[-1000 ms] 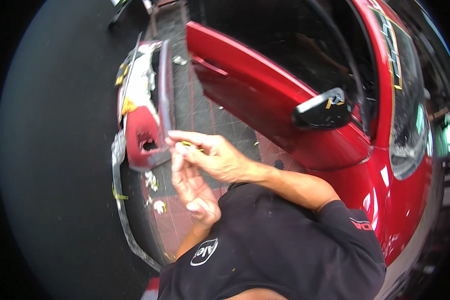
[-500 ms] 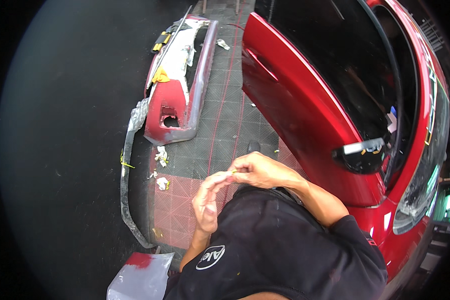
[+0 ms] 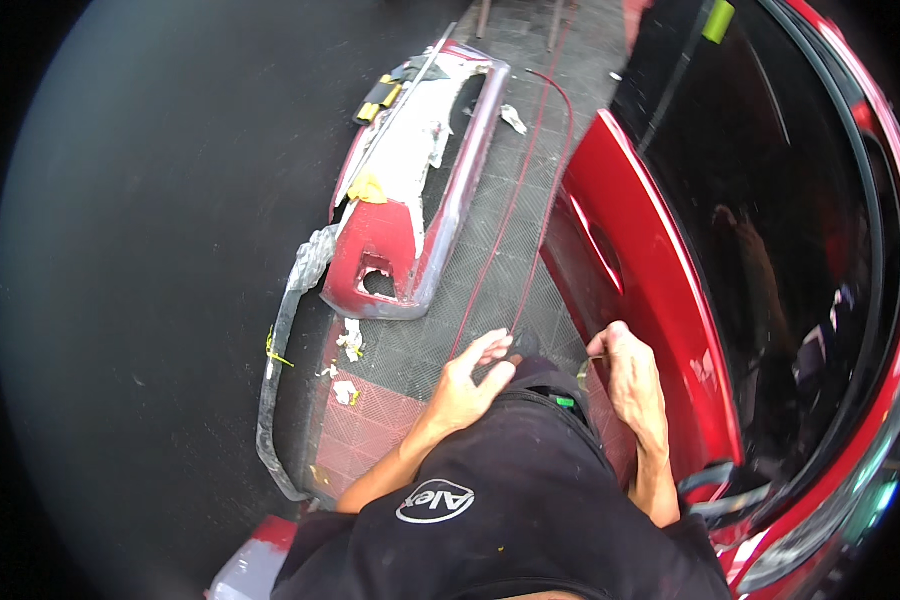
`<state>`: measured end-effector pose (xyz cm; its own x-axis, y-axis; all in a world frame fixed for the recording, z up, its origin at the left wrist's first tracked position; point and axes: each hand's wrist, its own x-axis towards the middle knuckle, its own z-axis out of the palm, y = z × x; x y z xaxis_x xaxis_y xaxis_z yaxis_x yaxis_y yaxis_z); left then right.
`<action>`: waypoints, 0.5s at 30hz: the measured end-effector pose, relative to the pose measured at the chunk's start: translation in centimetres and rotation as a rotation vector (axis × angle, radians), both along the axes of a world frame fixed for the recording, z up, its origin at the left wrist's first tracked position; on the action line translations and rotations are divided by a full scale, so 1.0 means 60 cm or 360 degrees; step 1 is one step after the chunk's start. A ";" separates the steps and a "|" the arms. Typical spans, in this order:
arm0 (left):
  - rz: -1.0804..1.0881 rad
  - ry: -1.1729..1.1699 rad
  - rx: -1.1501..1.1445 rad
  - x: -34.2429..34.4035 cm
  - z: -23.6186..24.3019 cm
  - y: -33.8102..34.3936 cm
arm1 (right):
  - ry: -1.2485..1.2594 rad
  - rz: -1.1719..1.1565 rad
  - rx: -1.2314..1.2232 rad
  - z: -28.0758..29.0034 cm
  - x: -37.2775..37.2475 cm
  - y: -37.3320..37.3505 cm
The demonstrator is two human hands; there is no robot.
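Fingers point(image 3: 485, 347) of my left hand point(image 3: 467, 390): loosely spread, thumb standing clear of the rest. Those of my right hand point(image 3: 632, 378): curled inward; a small yellowish strip point(image 3: 583, 370) shows just beside their tips, and I cannot tell whether they pinch it. Half a second ago my fingertips met in front of my black shirt point(image 3: 530, 480); now the hands are well apart, the right one near the red door point(image 3: 655, 300). Strip: thin, narrow, indistinct, located between my hands on the right hand's side. Door: open, glossy, with a dark window point(image 3: 760, 200). Further off, to the left: crumpled white wads point(image 3: 350, 342) on the floor point(image 3: 485, 240). Beyond them: a red bumper point(image 3: 390, 240), grey along its edge, a yellow cloth point(image 3: 367, 189) lying on it.
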<state>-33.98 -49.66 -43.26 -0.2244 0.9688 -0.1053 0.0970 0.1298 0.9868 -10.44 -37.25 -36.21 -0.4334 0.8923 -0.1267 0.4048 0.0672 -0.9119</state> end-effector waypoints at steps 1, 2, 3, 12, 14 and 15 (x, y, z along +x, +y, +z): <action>-0.0051 0.0038 0.0048 0.000 0.020 0.030 | -0.0032 -0.0015 0.0159 0.004 -0.026 0.020; -0.0116 0.0285 0.0260 -0.007 0.034 0.066 | -0.0055 0.0044 0.0137 0.013 -0.056 0.046; -0.0183 0.0531 0.0455 -0.011 0.040 0.096 | -0.0024 0.0102 0.0185 -0.009 -0.081 0.068; 0.0043 0.0939 0.0740 -0.146 -0.014 0.352 | 0.1018 0.0499 -0.1447 -0.091 -0.276 0.217; 0.0096 0.0950 0.0567 -0.197 -0.035 0.381 | 0.1399 0.0580 -0.1564 -0.095 -0.297 0.248; 0.0089 0.0947 0.0490 -0.217 -0.051 0.395 | 0.1394 0.0381 -0.1637 -0.088 -0.309 0.265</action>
<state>-47.01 -25.98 -46.34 -0.2093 0.9202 0.3309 0.6371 -0.1284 0.7600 -28.95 -21.38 -41.47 -0.8422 0.4561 -0.2873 -0.2499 -0.8026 -0.5416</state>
